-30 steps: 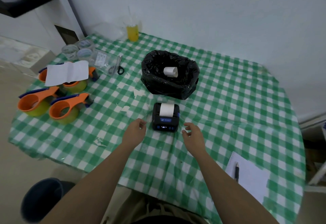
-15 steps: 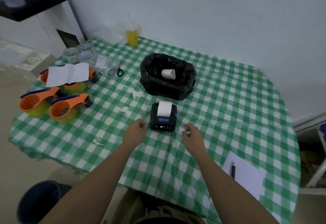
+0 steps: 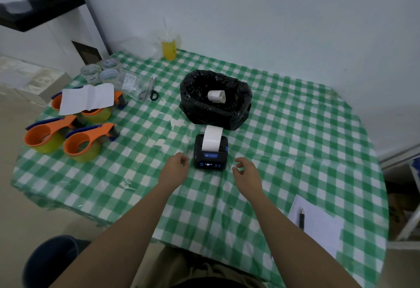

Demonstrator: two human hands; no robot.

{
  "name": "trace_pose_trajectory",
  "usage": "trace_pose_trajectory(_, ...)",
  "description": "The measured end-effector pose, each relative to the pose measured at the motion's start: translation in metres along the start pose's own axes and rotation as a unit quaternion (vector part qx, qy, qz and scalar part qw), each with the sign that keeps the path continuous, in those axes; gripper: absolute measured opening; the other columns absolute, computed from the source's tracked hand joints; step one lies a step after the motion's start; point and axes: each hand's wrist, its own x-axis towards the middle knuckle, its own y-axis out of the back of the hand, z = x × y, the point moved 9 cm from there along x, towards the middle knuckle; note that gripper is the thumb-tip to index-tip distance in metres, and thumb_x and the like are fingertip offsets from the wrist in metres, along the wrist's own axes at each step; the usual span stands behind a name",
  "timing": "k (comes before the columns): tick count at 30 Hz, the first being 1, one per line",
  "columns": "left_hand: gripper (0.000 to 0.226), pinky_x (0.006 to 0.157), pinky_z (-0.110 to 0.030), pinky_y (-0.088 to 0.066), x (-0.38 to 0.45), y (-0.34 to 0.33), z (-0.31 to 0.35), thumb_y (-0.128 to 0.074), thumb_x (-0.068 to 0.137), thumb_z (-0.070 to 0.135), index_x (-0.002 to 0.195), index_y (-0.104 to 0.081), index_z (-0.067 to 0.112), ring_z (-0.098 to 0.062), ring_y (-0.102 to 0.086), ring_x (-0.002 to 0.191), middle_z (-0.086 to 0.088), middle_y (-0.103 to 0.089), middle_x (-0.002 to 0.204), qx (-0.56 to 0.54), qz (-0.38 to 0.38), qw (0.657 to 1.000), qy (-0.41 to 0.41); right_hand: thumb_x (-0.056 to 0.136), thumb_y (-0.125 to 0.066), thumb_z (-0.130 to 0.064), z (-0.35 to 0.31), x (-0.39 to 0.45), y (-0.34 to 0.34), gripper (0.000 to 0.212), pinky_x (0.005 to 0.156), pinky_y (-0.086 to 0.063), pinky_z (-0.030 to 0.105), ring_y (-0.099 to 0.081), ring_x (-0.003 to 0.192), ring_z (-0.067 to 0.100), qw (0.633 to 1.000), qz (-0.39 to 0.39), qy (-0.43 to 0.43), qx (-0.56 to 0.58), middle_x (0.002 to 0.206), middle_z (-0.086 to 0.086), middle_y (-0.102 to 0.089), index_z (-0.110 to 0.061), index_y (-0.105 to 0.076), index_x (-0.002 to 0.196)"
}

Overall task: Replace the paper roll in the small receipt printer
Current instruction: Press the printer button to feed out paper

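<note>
A small black receipt printer (image 3: 211,160) sits on the green checked tablecloth (image 3: 284,142), its display lit and a strip of white paper (image 3: 212,138) coming out of its top. Behind it stands a bin lined with a black bag (image 3: 193,97), and a white paper roll (image 3: 216,96) lies inside. My left hand (image 3: 173,169) hovers just left of the printer with fingers curled and nothing in it. My right hand (image 3: 246,172) hovers just right of the printer, fingers apart and empty. Neither hand touches the printer.
Three orange tape dispensers (image 3: 81,143) and a white sheet (image 3: 87,98) are at the left. Scissors (image 3: 150,92), a clear bag and tape rolls (image 3: 100,73) lie behind them. A yellow drink cup (image 3: 169,48) stands by the wall. Paper with a pen (image 3: 301,218) lies at the right front.
The paper strip out of the printer has grown longer. Both hands stay beside the printer, almost where they were; the view has shifted slightly.
</note>
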Motion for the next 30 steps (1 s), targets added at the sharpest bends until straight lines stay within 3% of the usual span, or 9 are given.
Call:
trace_pose_trajectory(11,0.026,0.081,-0.032,-0.045,0.007,0.001,0.003,-0.046,0.094,0.016,0.115,-0.055,0.006,-0.018,-0.052,0.089,-0.013,-0.06,0.118,0.005,-0.001,1.0,0.004,0.092,-0.05,-0.015,-0.003,0.008,0.001,0.027,0.067,-0.045,0.027,-0.051,0.076,0.01,1.0,0.002,0.0,-0.004,0.112,0.006,-0.054,-0.016,-0.053,0.119)
trace_pose_trajectory(30,0.026,0.077,-0.031,-0.043,0.012,0.003,0.011,-0.046,0.093,0.015,0.115,-0.056,0.006,-0.018,-0.052,0.088,-0.014,-0.059,0.118,-0.008,0.0,1.0,0.003,0.092,-0.05,-0.016,-0.01,0.015,0.002,0.027,0.069,-0.043,0.028,-0.051,0.078,0.014,1.0,-0.006,-0.003,0.0,0.11,0.005,-0.054,-0.015,-0.053,0.119)
